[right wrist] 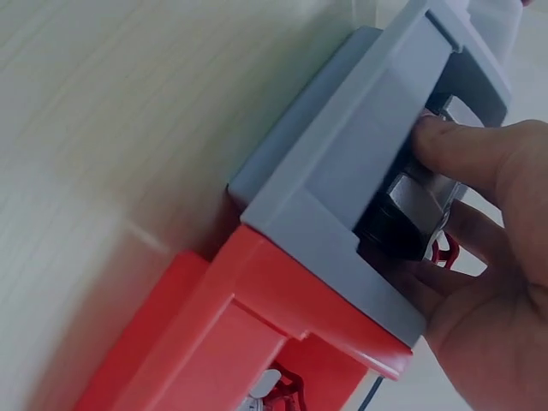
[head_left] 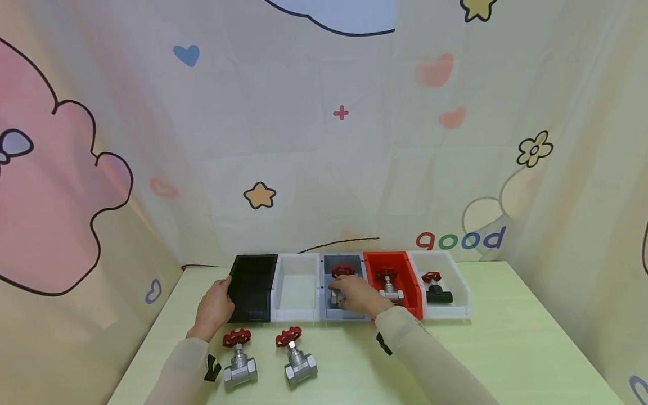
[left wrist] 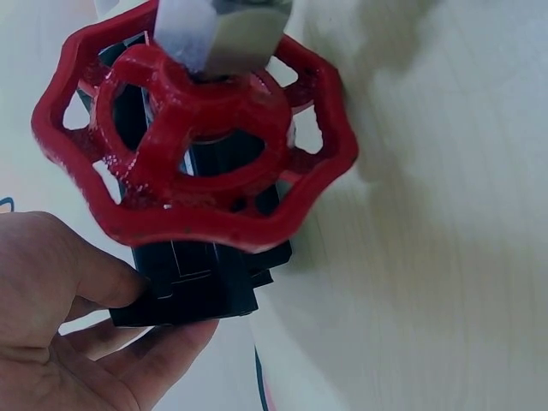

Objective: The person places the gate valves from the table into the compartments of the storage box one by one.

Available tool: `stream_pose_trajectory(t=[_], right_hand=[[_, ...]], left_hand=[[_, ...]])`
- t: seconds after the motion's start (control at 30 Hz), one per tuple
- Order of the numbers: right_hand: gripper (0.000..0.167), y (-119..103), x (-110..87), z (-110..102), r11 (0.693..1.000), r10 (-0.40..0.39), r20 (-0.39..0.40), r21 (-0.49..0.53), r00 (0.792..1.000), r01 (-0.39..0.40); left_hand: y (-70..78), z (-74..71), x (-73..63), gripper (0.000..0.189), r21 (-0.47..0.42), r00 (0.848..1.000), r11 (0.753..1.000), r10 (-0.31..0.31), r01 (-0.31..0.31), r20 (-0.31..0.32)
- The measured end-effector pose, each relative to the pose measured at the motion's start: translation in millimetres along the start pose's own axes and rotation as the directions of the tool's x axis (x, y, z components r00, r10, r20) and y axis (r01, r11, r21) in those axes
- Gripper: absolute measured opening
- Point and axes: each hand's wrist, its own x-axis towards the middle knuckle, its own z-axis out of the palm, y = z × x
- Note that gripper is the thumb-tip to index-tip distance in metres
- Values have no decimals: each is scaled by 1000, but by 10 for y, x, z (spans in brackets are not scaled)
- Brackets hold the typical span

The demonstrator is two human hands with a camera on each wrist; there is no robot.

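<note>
My left hand (head_left: pixel 214 309) grips the outer wall of the black bin (head_left: pixel 253 287), thumb on one side and fingers on the other in the left wrist view. My right hand (head_left: pixel 358 293) reaches into the grey bin (head_left: pixel 346 316), holding a metal valve (right wrist: pixel 419 205) with a red handwheel (head_left: pixel 342 270) by its body. The hand partly covers that valve. Two similar valves lie on the table before the bins, a left valve (head_left: pixel 240 363) and a right valve (head_left: pixel 298 360). A red handwheel (left wrist: pixel 197 163) looms close in the left wrist view.
Right of the grey bin, the red bin (head_left: pixel 417 304) holds a metal valve (head_left: pixel 388 289). The right white bin (head_left: pixel 462 301) holds a black-bodied valve (head_left: pixel 437 292) with a red handwheel. Another white bin (head_left: pixel 297 284) sits between black and grey. A printed curtain (head_left: pixel 324 140) hangs behind.
</note>
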Motion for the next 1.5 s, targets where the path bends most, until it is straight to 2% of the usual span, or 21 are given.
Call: stream_pose_trajectory(t=[0.3, 0.43, 0.7, 0.93, 1.17, 1.5], right_hand=[[44, 7, 35, 56, 999, -43, -22, -15, 999, 43], [42, -11, 54, 55, 1000, -23, -7, -9, 1000, 23], [40, -24, 76, 103, 999, 33, 27, -12, 999, -33], [40, -13, 117, 109, 1000, 28, 25, 12, 999, -28], [39, -26, 112, 79, 998, 65, 45, 5, 997, -65], [38, -26, 53, 22, 1000, 24, 7, -7, 1000, -24]], left_hand=[[22, 3, -22, 55, -1, 1000, 1000, 9, -9, -5], [30, 2, -25, 54, 4, 1000, 1000, 9, -9, -18], [40, 0, -26, 54, 1, 1000, 1000, -4, 4, 5], [22, 0, -19, 54, -1, 1000, 1000, -6, 6, -13], [-1, 23, 11, 55, -5, 1000, 1000, -13, 13, 6], [37, -30, -28, 54, -1, 1000, 1000, -13, 13, 10]])
